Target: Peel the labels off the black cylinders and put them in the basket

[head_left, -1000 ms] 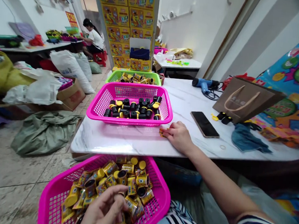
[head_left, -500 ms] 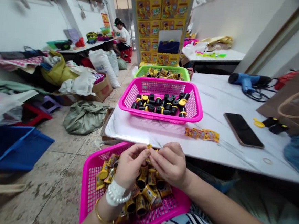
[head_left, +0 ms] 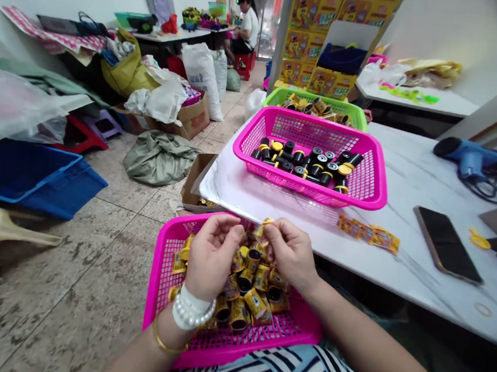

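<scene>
In the head view, my right hand (head_left: pixel 290 255) pinches a small yellow printed film wrapper (head_left: pixel 264 228) above the lap basket. My left hand (head_left: pixel 213 258) is beside it, slightly apart, thumb and fingers curled together; whether anything sits between those fingertips is hidden. Beneath both hands, a pink mesh basket (head_left: pixel 153 293) rests at the lap, filled with short dark tubes in yellow printed wrappers (head_left: pixel 238 314). On the table, a second pink basket (head_left: pixel 380 179) contains several bare black cylinders (head_left: pixel 317 169), some with yellow caps.
A green basket (head_left: pixel 273 96) of wrapped pieces stands behind the table's pink one. On the white table (head_left: pixel 429 297) lie a strip of printed wrappers (head_left: pixel 369 233), a phone (head_left: pixel 447 243) and a blue heat gun (head_left: pixel 470 157). Another person (head_left: pixel 247 25) sits far back.
The view has swung left and down, so the table things appear further right. My hands, together at the fingertips before, are now apart, with the yellow wrapper in the right.
</scene>
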Action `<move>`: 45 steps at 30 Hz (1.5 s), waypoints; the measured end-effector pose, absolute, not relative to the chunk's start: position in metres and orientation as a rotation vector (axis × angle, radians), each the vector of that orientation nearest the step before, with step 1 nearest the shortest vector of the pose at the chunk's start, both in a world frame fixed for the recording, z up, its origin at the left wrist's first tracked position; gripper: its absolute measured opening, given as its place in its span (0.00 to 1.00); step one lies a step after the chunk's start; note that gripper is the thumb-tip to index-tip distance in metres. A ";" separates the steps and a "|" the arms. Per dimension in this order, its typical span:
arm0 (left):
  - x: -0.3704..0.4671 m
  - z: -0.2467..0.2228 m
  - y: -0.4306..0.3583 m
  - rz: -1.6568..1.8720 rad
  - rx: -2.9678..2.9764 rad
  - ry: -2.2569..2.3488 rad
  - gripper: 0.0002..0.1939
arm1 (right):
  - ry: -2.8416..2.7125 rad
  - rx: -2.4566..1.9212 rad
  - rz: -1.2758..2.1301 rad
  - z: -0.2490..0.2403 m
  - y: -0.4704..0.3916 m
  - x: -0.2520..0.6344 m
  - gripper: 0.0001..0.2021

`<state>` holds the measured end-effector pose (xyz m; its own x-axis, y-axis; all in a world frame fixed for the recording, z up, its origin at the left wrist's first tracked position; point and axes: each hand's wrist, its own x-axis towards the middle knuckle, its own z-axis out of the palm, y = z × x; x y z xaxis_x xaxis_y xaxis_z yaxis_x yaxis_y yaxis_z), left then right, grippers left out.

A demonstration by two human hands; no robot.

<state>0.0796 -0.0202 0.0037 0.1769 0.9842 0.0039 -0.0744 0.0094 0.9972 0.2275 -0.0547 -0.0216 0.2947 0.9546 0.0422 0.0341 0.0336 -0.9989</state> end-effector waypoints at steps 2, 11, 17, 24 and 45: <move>0.075 0.002 -0.038 1.111 1.297 1.043 0.09 | -1.018 -1.327 0.904 -0.025 -0.058 0.222 0.20; 0.066 -0.015 -0.063 1.217 1.501 1.125 0.08 | -1.181 -1.291 0.871 -0.022 -0.067 0.213 0.16; 0.057 -0.019 -0.055 1.202 1.277 1.200 0.09 | -1.200 -1.289 0.970 -0.019 -0.065 0.215 0.12; 0.057 -0.025 -0.065 1.257 1.179 1.163 0.13 | -1.210 -1.285 0.822 -0.027 -0.068 0.212 0.14; 0.050 -0.033 -0.044 1.020 0.677 1.142 0.22 | -1.622 -1.278 0.682 -0.025 -0.061 0.199 0.15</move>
<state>0.0502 -0.0441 -0.0328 0.0772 0.9104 -0.4064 -0.3016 0.4098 0.8609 0.1993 -0.0609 -0.0252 -0.0265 0.9453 0.3250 0.4289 0.3044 -0.8505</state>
